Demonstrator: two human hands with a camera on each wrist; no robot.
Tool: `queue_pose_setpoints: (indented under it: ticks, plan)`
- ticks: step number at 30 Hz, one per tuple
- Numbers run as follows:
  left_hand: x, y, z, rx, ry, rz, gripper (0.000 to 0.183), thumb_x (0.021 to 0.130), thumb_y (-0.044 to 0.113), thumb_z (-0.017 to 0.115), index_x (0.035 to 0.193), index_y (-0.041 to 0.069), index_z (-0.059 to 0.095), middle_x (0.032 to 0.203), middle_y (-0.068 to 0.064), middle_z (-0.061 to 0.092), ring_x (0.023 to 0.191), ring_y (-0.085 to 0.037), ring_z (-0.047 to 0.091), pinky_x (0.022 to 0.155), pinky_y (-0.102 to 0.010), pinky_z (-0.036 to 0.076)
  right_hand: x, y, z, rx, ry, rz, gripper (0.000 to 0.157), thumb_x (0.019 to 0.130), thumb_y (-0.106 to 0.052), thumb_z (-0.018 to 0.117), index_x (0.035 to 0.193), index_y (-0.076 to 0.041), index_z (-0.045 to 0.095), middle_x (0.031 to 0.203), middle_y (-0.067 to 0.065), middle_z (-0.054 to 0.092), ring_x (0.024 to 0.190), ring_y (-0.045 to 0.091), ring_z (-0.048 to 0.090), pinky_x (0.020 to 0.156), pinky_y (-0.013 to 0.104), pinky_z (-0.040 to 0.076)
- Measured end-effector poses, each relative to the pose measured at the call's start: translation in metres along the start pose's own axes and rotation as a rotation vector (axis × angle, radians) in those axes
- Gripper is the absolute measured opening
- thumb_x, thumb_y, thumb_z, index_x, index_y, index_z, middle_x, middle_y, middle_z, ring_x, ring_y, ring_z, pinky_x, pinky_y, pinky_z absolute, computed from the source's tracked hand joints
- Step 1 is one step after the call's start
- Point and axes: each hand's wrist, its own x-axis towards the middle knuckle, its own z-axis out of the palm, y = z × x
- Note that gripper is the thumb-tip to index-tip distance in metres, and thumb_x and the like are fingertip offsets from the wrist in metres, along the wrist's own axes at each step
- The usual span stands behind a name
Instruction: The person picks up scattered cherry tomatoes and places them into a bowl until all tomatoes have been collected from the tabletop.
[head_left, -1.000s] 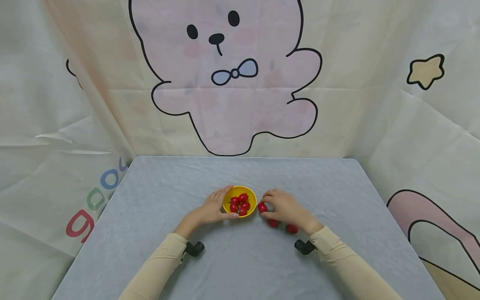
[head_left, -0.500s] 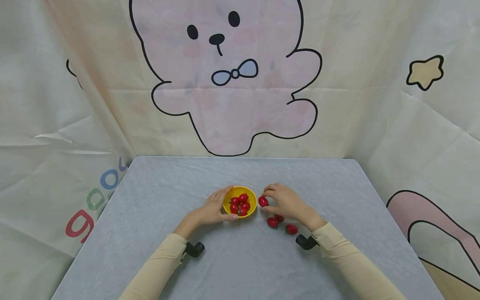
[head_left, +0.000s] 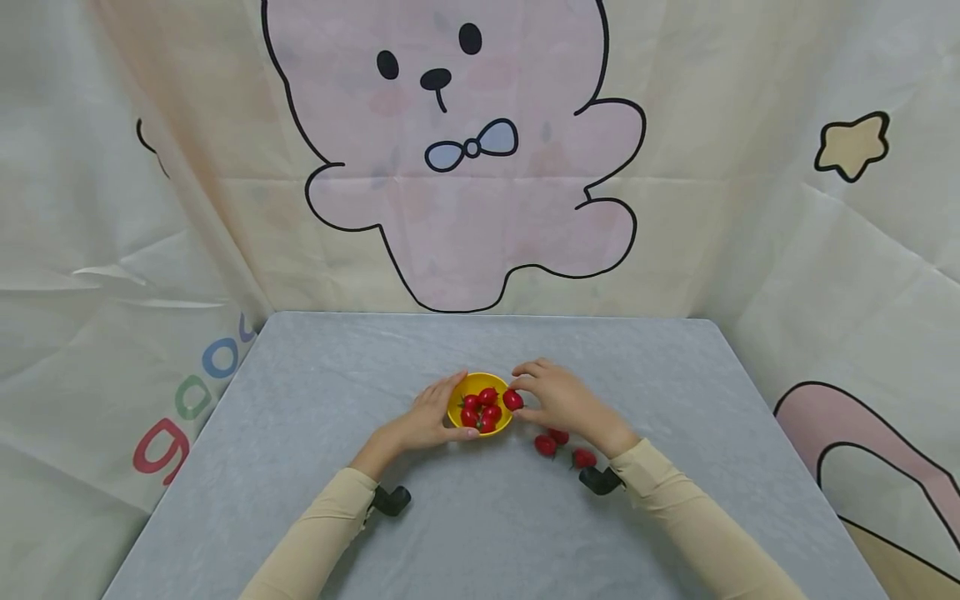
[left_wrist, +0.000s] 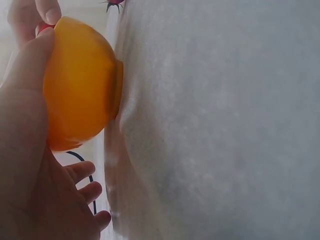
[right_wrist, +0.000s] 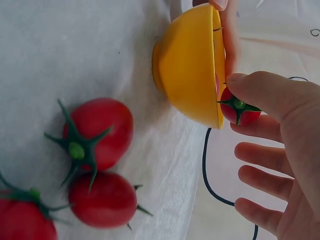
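Note:
My left hand [head_left: 423, 421] holds the left side of a yellow bowl [head_left: 472, 382], thumb at the near rim and fingers along the far side. Several red cherry tomatoes [head_left: 487, 396] with green tops lie in the bowl. Between thumb and index finger, my right hand [head_left: 561, 402] pinches another cherry tomato [head_left: 513, 399] at the bowl's right rim. Its other fingers are spread apart in the right wrist view, where the held tomato [right_wrist: 240, 107] overlaps the rim. From the left wrist view the bowl [left_wrist: 82, 85] stands upright, its contents mostly hidden by its wall.
Three more cherry tomatoes lie on the grey cloth-covered table [head_left: 480, 525]: one [head_left: 545, 446] touching a second [head_left: 558, 436], and a third [head_left: 583, 458] a little nearer my right sleeve. Behind the table hangs a curtain [head_left: 690, 250] with a cartoon bear.
My right hand has lifted its cherry tomato off the table and carried it left and slightly away from me to the bowl's rim. The left hand and bowl have stayed in place.

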Motion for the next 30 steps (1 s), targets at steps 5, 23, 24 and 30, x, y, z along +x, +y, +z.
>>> queue_pose_setpoints:
  ticks: [5,23,24,30]
  plan:
    - [-0.001,0.000,0.000,-0.008,-0.009,-0.002,0.107,0.082,0.067,0.066,0.160,0.024,0.007,0.166,-0.010,0.020,0.152,-0.040,0.019,0.123,-0.061,0.014,0.005,-0.004,0.002,0.003,-0.007,-0.004,0.039,0.086,-0.043,0.074,0.117,-0.019,0.071,0.130,0.005,0.064,0.120,0.024,0.056,0.101,0.045,0.052]
    - [0.001,-0.004,0.003,0.001,-0.018,-0.002,0.108,0.082,0.070,0.064,0.160,0.026,0.003,0.167,-0.007,0.019,0.152,-0.037,0.021,0.124,-0.058,0.014,0.014,-0.013,0.009,-0.003,-0.040,-0.046,0.045,0.086,-0.045,0.074,0.122,-0.019,0.070,0.131,0.003,0.064,0.121,0.024,0.056,0.104,0.044,0.050]
    - [0.001,-0.004,0.003,0.000,-0.018,-0.002,0.108,0.082,0.070,0.064,0.160,0.026,0.003,0.167,-0.007,0.019,0.152,-0.037,0.020,0.124,-0.059,0.014,0.014,-0.013,0.009,-0.004,-0.042,-0.048,0.045,0.086,-0.045,0.074,0.122,-0.019,0.069,0.131,0.003,0.064,0.121,0.024,0.056,0.104,0.044,0.050]
    - [0.000,-0.004,0.002,0.001,-0.019,0.009,0.109,0.082,0.070,0.064,0.160,0.025,0.003,0.167,-0.008,0.019,0.152,-0.037,0.020,0.124,-0.059,0.014,0.013,-0.012,0.009,0.012,-0.029,-0.059,0.044,0.086,-0.042,0.075,0.122,-0.017,0.070,0.129,0.006,0.065,0.120,0.025,0.056,0.103,0.045,0.051]
